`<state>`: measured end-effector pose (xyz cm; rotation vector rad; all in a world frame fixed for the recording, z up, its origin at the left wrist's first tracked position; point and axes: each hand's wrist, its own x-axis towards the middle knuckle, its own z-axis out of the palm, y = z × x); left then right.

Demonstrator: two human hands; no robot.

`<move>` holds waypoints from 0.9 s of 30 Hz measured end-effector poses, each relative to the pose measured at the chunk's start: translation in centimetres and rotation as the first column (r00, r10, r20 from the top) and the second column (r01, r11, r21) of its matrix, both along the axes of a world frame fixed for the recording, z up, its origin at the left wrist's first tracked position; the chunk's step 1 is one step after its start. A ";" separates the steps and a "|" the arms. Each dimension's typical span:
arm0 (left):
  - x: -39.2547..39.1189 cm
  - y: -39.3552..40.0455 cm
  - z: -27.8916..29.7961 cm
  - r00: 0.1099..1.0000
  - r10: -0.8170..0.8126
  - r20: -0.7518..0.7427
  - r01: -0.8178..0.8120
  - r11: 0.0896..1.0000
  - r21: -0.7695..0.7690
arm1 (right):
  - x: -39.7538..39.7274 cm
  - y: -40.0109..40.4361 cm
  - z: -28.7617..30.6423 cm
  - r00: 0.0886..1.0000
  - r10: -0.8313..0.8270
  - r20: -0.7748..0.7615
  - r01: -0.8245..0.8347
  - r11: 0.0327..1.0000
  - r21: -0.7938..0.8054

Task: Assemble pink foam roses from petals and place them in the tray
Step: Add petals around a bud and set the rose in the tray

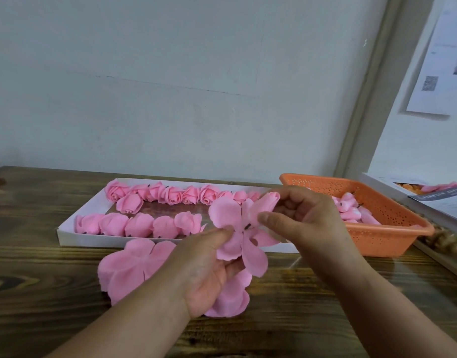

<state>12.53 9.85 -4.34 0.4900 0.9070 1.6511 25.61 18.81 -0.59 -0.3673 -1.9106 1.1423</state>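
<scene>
Head cam: left hand [209, 264] pinches the petal sheet [237, 236] near its centre, w/ more petals tucked under the palm. Right hand [302, 215] pinches the bud [265, 202], its stem poked thru the sheet. Tray [67, 235] just behind, two rows of roses. Risk: a hard tug could tear the foam at the hole; a loose pinch and the bud could slip out.

L hand [209, 270] palm-up, thumb pinching in; R hand [303, 218] raised, fingers curled, thumb+forefinger grip tight.
</scene>
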 end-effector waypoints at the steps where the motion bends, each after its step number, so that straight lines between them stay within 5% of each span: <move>1: 0.1 -0.1 0.0 1.000 0.005 0.010 -0.005 1.000 0.002 | 0.0 0.0 -0.1 1.000 -0.004 0.002 0.004 1.000 0.004; 11: 0.7 -0.2 -0.5 0.987 -0.024 0.157 0.013 0.997 0.074 | 0.1 0.2 -0.8 0.995 -0.066 0.074 0.064 0.997 0.034; 16: 1.0 -0.3 -1.0 0.983 -0.034 0.182 0.016 0.995 0.096 | 0.0 0.5 -0.7 0.992 0.121 0.039 -0.109 0.968 -0.228; 19: 0.4 -0.5 -1.0 0.985 -0.082 0.150 0.069 0.993 0.094 | 0.0 0.6 -0.6 0.988 0.150 0.046 -0.137 0.967 -0.213; 23: -1.1 -0.9 -0.6 0.968 -0.203 -0.151 0.203 0.979 -0.012 | 0.4 0.6 0.2 0.975 0.178 0.130 -0.161 0.979 -0.129; 27: -1.1 -0.9 -0.2 0.937 -0.139 -0.320 0.140 0.990 -0.022 | 0.3 0.6 0.7 0.972 0.171 0.160 -0.154 0.982 -0.110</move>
